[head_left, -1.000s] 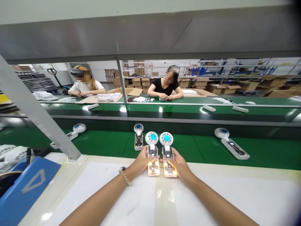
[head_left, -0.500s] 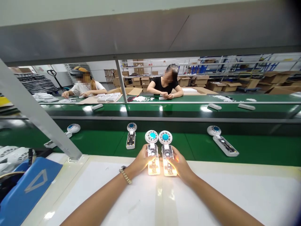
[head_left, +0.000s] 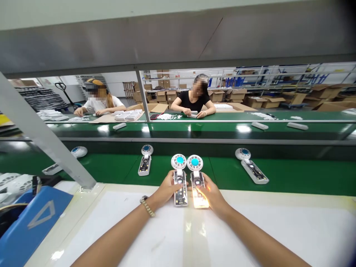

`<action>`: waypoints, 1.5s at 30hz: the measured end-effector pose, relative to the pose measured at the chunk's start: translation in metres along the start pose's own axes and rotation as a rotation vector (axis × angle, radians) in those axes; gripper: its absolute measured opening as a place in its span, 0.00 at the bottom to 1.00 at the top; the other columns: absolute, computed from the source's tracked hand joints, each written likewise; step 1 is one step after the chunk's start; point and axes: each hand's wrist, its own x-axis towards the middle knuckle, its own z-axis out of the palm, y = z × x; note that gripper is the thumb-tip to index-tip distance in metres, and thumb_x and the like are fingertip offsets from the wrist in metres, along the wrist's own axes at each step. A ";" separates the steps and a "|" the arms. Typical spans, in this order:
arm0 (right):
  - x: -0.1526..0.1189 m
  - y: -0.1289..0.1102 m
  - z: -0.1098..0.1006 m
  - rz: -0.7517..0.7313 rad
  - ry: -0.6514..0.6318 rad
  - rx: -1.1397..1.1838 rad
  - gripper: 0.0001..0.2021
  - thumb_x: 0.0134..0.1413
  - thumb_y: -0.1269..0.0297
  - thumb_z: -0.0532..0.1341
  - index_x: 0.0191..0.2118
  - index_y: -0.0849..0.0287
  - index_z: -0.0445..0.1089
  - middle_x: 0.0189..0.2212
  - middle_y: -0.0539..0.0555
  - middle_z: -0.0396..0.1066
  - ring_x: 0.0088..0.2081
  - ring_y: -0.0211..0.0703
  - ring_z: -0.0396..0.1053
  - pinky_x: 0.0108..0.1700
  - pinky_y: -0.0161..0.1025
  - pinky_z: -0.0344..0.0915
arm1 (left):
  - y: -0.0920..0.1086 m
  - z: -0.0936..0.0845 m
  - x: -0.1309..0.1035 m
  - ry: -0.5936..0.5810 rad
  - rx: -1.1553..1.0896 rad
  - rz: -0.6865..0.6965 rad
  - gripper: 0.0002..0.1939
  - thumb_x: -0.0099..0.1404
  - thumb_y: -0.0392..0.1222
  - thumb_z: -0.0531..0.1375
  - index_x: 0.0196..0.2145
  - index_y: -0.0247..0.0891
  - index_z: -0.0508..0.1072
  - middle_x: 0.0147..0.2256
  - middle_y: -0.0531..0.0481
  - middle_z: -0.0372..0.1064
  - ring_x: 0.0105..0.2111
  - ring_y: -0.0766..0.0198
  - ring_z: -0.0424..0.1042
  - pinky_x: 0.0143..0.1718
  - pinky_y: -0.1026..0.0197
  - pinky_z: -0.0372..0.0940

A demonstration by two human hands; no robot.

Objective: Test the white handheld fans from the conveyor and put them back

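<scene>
Two small handheld fans with round white heads, teal centres and see-through bodies are held side by side over the near edge of the worktable point(head_left: 155, 241). My left hand point(head_left: 167, 189) is closed round the left fan point(head_left: 180, 196), its thumb on the body's face; this fan's lights are dark. My right hand point(head_left: 213, 193) grips the right fan point(head_left: 196, 178), thumb on its front, and the lower body glows yellow-white. Circuit boards show through both bodies. The two heads nearly touch.
On the green belt point(head_left: 178, 178) lie more fans: one point(head_left: 144, 165) left of my hands, one point(head_left: 254, 171) to the right, another behind the slanted metal post point(head_left: 55, 133). A blue bin point(head_left: 36, 226) stands at left. Two people sit across a second belt point(head_left: 167, 129).
The left fan's light has gone out, while the right one still glows. Fans on the near belt have shifted left; white pieces on the far belt have shifted right.
</scene>
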 end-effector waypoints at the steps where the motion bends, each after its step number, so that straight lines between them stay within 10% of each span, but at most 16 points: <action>1: 0.000 0.001 0.000 -0.008 -0.016 -0.001 0.26 0.44 0.58 0.64 0.49 0.54 0.56 0.43 0.56 0.67 0.41 0.53 0.70 0.43 0.51 0.66 | -0.001 -0.001 0.000 -0.007 -0.009 0.014 0.26 0.49 0.37 0.66 0.43 0.37 0.59 0.40 0.44 0.66 0.36 0.58 0.71 0.39 0.53 0.65; 45: 0.001 0.004 -0.003 -0.069 -0.119 0.055 0.27 0.43 0.62 0.65 0.49 0.53 0.55 0.40 0.55 0.69 0.42 0.52 0.70 0.43 0.50 0.67 | -0.005 -0.008 0.001 -0.027 0.011 -0.002 0.27 0.47 0.33 0.67 0.44 0.37 0.61 0.45 0.42 0.65 0.42 0.56 0.69 0.44 0.51 0.64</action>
